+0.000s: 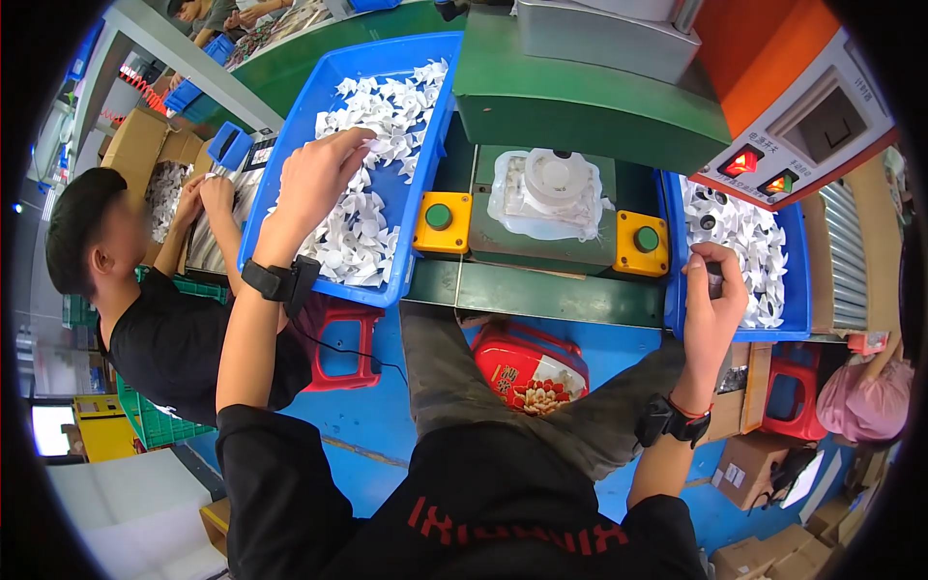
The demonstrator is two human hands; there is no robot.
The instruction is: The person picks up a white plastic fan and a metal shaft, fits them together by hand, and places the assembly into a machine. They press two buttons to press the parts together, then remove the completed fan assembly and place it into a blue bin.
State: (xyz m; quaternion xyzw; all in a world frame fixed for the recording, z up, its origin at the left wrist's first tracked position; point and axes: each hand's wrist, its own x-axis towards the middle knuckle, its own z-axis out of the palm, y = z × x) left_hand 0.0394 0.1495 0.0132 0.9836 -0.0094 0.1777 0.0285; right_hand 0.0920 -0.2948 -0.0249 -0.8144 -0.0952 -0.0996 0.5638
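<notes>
Blue floor (pixel 372 416) is spreading beneath the station I am watching from afar. Nearest to me, grey trousers (pixel 440 362) are flanking a red flowered object (pixel 517 362). Just past the right knee, the right hand (pixel 713 307) is pinching a small dark piece (pixel 714 278) between thumb and fingers, at the near side of the right blue tray (pixel 797 271), where white finned pieces (pixel 739 251) are lying heaped. Across from it, the left hand (pixel 324 169) is hanging over the left blue tray (pixel 394 193), fingers bunched, their tips meeting more white finned pieces (pixel 396 108); I am not managing to tell whether they are gripping one. Between the trays, two yellow button boxes (pixel 454 237) are flanking a pale round fixture (pixel 556 179), and a green press head (pixel 590 116) is looming behind it, with an orange housing (pixel 764 58) showing lit switches. Off to the left, a co-worker (pixel 174 329) is sitting, both hands raised by a cardboard box (pixel 135 145). Farther off, another person (pixel 203 14) is working at a bench.
</notes>
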